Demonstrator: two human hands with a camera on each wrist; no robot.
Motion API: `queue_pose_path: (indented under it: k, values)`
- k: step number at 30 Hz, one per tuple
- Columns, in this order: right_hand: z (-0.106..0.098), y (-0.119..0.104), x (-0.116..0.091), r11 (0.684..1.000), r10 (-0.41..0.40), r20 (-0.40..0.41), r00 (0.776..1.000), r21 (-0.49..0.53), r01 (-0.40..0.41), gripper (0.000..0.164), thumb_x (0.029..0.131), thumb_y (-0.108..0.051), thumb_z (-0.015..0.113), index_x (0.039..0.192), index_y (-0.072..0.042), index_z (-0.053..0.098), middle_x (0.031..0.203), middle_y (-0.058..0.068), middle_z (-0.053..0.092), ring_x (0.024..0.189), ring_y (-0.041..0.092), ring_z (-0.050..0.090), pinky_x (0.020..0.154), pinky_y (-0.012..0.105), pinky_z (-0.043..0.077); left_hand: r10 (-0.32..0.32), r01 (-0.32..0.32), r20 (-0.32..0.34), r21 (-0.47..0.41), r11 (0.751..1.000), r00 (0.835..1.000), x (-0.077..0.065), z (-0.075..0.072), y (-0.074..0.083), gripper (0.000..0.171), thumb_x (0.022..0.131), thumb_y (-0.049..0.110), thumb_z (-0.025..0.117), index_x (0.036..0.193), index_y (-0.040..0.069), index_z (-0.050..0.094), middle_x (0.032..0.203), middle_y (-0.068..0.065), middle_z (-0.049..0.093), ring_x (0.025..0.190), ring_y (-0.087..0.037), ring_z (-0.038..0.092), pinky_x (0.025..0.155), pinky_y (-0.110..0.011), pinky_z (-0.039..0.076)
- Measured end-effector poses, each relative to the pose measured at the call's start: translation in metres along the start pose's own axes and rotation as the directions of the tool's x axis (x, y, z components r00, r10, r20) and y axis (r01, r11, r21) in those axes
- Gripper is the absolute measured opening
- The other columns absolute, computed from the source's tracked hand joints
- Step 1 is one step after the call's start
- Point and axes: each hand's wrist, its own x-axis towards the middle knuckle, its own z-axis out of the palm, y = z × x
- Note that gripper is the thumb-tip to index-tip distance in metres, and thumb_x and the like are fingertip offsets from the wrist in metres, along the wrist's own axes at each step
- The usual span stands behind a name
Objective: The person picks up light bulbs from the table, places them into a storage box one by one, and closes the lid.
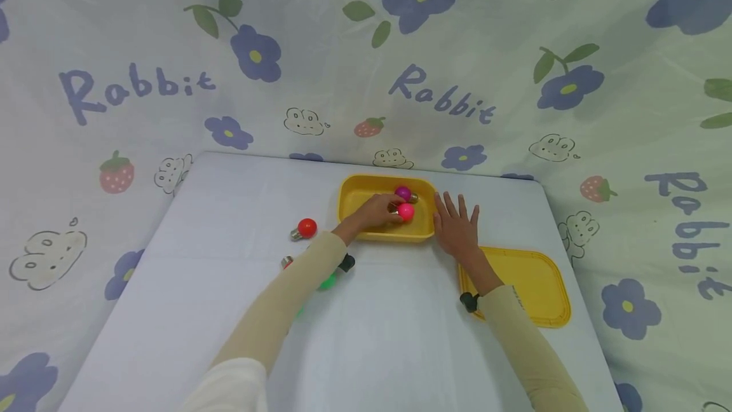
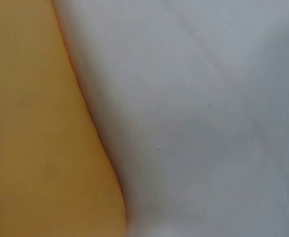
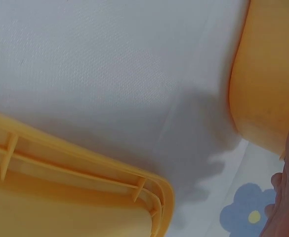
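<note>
Nearest first: a wide bare stretch of the white table [image 1: 394, 348] is left open between the left sleeve [image 1: 271, 310] and the right sleeve [image 1: 526, 342], though its near edge is cut off from view. To the left, a green bulb [image 1: 328, 282] is partly covered by that sleeve, so the full count of bulbs cannot be made out. Over by the right edge, a yellow lid [image 1: 537, 291] is laid ribbed side up. Farther in, a red bulb [image 1: 307, 227] is left lying outside the yellow box [image 1: 400, 237], with broad room given toward the table's left edge. And here, inside the box's right half, a pink bulb [image 1: 406, 212] is pinched by the left hand [image 1: 376, 211], right beside a purple bulb [image 1: 403, 193]! The box's right end is met by the right hand [image 1: 455, 227], fingers spread, nothing gripped. The step in hand looks to be the setting down of a bulb; a loosened pinch and a lift clear of the front rim seem called for. Behind, only a narrow strip is left before the far edge.
</note>
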Motion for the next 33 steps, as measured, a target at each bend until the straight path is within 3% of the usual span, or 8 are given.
queue_pose_path:
  k: [12,18,25,33]
  values:
    - [-0.001,-0.001,0.000,1.000,-0.001,-0.014,1.000,0.008,0.001,0.057,0.109,-0.035,0.031,0.161,-0.017,0.017,0.164,0.011,0.019,0.150,0.040,0.005,0.114,0.068,0.000,0.033,-0.033,0.001,0.033,0.999,0.999,0.004,0.000,-0.003,0.045,0.092,0.022,0.074,0.134,0.008,0.062,0.115,-0.002,0.066,0.103,-0.016,0.057,0.093,-0.025,0.049]
    - [0.001,0.001,0.001,1.000,0.000,0.002,1.000,-0.004,0.000,0.057,0.109,-0.036,0.026,0.162,-0.017,0.013,0.165,0.011,0.016,0.150,0.040,0.003,0.114,0.068,-0.002,0.017,-0.018,0.009,0.048,0.999,1.000,0.001,-0.006,-0.002,0.048,0.093,0.023,0.074,0.136,0.010,0.060,0.121,-0.001,0.066,0.108,-0.015,0.059,0.094,-0.026,0.050]
    - [0.001,0.001,0.001,1.000,0.010,0.008,1.000,0.005,-0.011,0.058,0.109,-0.037,0.027,0.162,-0.019,0.013,0.165,0.010,0.015,0.150,0.040,0.002,0.114,0.067,-0.005,-0.010,0.009,0.017,0.016,1.000,1.000,-0.014,-0.025,0.007,0.051,0.093,0.028,0.073,0.138,0.009,0.058,0.134,-0.007,0.061,0.122,-0.024,0.054,0.101,-0.037,0.048]
    - [0.001,0.000,0.000,1.000,0.001,-0.008,1.000,0.010,-0.001,0.058,0.108,-0.036,0.029,0.161,-0.017,0.015,0.165,0.011,0.017,0.150,0.041,0.004,0.114,0.068,-0.004,0.061,-0.060,-0.018,0.043,0.997,0.998,-0.031,-0.057,0.001,0.052,0.094,0.025,0.071,0.140,0.005,0.055,0.138,-0.010,0.059,0.127,-0.026,0.053,0.108,-0.041,0.042]
